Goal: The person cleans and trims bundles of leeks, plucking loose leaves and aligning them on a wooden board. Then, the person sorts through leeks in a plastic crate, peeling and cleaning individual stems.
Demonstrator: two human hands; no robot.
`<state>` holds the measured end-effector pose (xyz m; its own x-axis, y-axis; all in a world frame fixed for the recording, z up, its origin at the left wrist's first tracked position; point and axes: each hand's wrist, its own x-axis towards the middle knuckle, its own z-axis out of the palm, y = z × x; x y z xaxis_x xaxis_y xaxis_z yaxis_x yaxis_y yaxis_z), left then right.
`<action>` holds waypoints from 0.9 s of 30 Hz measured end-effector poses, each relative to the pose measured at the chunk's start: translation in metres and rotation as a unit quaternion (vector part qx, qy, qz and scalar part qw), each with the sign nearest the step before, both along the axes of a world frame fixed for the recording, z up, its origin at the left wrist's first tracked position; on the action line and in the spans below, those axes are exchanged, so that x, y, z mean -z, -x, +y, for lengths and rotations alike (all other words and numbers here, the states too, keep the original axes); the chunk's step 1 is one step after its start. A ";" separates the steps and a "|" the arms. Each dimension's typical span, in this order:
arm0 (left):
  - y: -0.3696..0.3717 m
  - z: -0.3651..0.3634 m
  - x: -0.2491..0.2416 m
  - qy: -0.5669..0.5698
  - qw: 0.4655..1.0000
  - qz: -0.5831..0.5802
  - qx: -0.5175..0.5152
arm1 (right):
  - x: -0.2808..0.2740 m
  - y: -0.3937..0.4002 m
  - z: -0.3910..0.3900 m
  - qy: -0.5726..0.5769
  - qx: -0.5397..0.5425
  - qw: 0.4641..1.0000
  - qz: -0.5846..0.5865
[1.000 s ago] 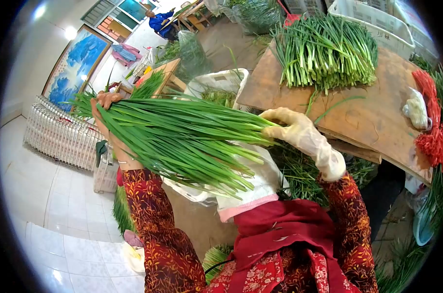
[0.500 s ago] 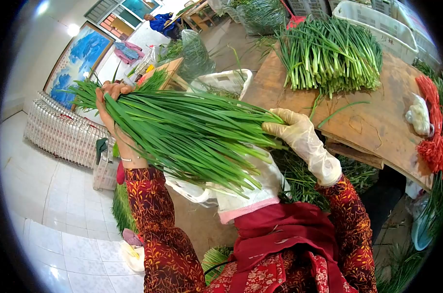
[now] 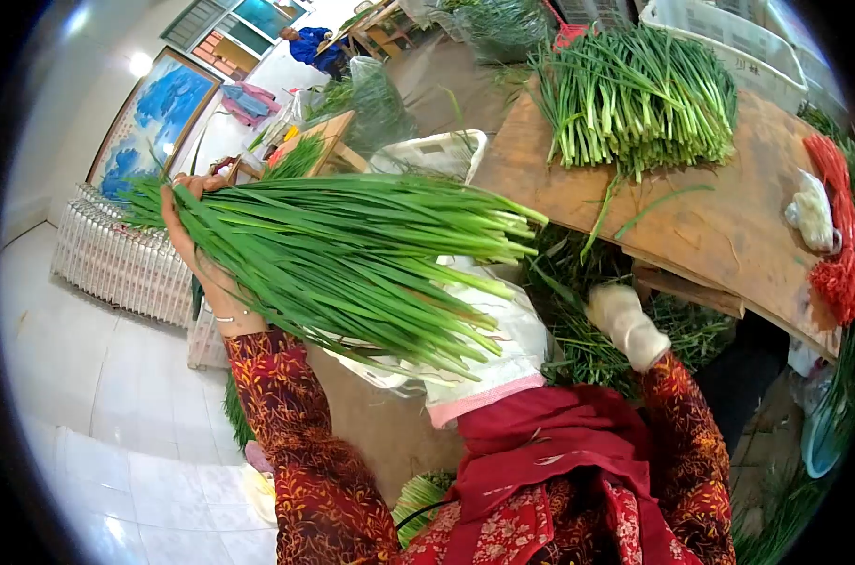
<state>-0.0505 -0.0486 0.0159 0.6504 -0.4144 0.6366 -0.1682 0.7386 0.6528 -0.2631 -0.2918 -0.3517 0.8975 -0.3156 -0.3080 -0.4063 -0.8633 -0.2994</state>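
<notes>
A large bunch of garlic chives [image 3: 352, 245] lies across in front of me, pale stem ends pointing right. My left hand [image 3: 190, 202], bare with a bracelet at the wrist, is closed around the leafy part at the left. My right hand [image 3: 625, 325] wears a whitish glove and is apart from the bunch, low beside the table edge. Motion smears its fingers, so their position does not show. Loose green leaves [image 3: 588, 348] lie beneath it. A white cloth with a pink edge [image 3: 503, 348] covers my lap under the bunch.
A wooden table [image 3: 672, 221] on the right bears a stack of chives [image 3: 639, 99], red ties [image 3: 830, 235] and a white bundle [image 3: 812, 215]. White crates [image 3: 729, 42] stand behind it. Another basket [image 3: 432, 155] is ahead. A person in blue [image 3: 310, 45] sits far back.
My right hand has let go of the stem ends and moved down and right, away from the bunch. My left hand has shifted slightly left with the chives.
</notes>
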 end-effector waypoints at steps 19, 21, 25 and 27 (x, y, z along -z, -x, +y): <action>0.008 0.002 0.001 -0.128 0.944 -0.145 -0.266 | -0.086 -0.043 0.025 -0.457 0.078 0.855 -0.231; 0.002 0.007 -0.005 -0.108 0.957 -0.123 -0.241 | -0.079 -0.039 0.017 -0.419 0.118 0.870 -0.232; -0.004 0.015 -0.007 -0.131 0.955 -0.152 -0.218 | -0.126 -0.041 0.022 -0.635 -0.004 0.722 -0.272; -0.007 0.015 -0.009 -0.120 0.966 -0.141 -0.182 | -0.135 -0.055 0.038 -0.704 -0.029 0.631 -0.324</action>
<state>-0.0436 -0.0340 0.0246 0.5952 -0.3487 0.7240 -0.5840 0.4312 0.6878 -0.2077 -0.2535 -0.2171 0.9765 -0.0996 0.1913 0.2156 0.4357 -0.8739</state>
